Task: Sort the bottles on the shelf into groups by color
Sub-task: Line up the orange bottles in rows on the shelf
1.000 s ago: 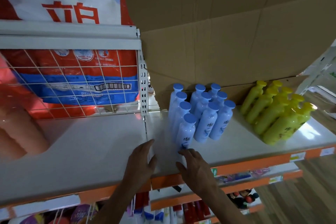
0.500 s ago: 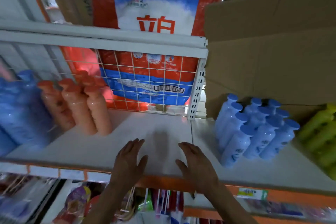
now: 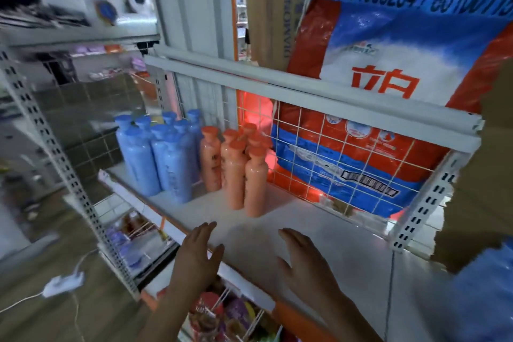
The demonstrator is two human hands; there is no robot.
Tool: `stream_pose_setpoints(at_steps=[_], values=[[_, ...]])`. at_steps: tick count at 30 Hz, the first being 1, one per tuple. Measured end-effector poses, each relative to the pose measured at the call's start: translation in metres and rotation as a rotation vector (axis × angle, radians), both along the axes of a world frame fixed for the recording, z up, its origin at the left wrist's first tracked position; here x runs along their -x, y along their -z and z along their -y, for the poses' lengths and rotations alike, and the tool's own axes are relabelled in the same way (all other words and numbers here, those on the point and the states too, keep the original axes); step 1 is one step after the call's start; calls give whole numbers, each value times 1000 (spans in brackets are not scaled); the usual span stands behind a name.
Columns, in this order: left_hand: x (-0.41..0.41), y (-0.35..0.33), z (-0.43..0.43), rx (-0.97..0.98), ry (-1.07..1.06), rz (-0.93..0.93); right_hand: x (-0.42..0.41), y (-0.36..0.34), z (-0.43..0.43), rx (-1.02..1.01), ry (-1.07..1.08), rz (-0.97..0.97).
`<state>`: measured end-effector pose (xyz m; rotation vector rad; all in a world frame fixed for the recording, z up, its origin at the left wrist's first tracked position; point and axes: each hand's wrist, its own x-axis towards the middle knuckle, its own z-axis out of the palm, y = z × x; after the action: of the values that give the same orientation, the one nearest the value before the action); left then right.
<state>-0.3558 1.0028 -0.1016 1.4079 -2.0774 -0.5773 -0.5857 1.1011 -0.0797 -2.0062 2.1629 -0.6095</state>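
Two empty hands (image 3: 249, 261) over shelf (image 3: 347, 253)

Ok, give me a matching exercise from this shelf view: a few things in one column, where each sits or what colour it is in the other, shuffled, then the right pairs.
Things
1. blue bottles
2. orange bottles
3. detergent bag
4. left hand

Descriptions
A. behind the white wire grid
B. open, empty, at the shelf's front edge
C. grouped at the shelf's far left end
D. grouped between the other bottle group and the wire grid

Pairs: 1-C, 2-D, 3-A, 4-B
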Motion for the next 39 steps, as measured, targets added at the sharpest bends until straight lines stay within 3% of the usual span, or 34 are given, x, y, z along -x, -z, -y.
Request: stream_pose_setpoints(at_steps=[6, 13, 20, 27, 31, 36, 39], values=[[18, -7, 23, -18, -15, -59, 0, -6, 33, -2, -44, -14], [18, -4, 85, -24, 75, -48, -8, 1, 82, -10, 87, 32], [18, 1, 154, -64, 288, -76, -46, -2, 132, 45, 293, 209], [23, 11, 185, -123, 493, -242, -67, -1, 164, 108, 557, 434], [30, 6, 190, -128, 459, -323, -70, 7, 186, 179, 613, 554], [36, 8, 203, -99, 462, -263, -65, 5, 187, 195, 683, 658], [40, 8, 202, -187, 430, -201, -58, 0, 180, 157, 642, 643]])
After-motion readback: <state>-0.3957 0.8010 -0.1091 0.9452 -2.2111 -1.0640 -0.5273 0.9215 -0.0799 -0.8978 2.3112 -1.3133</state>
